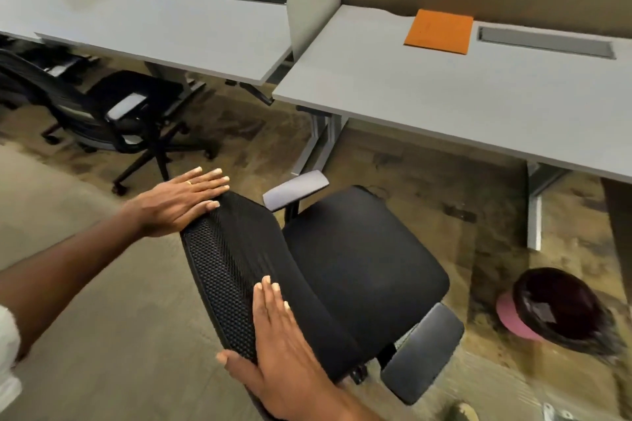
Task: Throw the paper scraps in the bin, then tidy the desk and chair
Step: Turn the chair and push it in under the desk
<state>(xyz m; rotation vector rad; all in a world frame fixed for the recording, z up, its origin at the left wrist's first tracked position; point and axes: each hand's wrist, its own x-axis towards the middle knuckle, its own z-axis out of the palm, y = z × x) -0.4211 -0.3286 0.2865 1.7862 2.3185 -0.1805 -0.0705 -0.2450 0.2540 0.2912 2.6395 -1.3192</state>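
Note:
A black office chair [359, 260] with a mesh back and grey armrests stands in front of the grey desk [461, 92], its seat facing the desk. My left hand [181, 202] lies flat on the left top corner of the backrest, fingers straight. My right hand [277, 338] rests flat on the right part of the backrest top, thumb hooked behind the mesh. A pink bin [554, 311] with a dark liner stands on the floor to the right, under the desk's edge. An orange flat pad [439, 31] lies at the back of the desk.
A second grey desk [147, 27] stands to the left behind a divider panel [314, 0]. Another black chair [116, 113] sits under it. Desk legs [321, 137] rise ahead of my chair. Cable trays [545, 43] are set into the desktops. Patterned carpet covers the floor.

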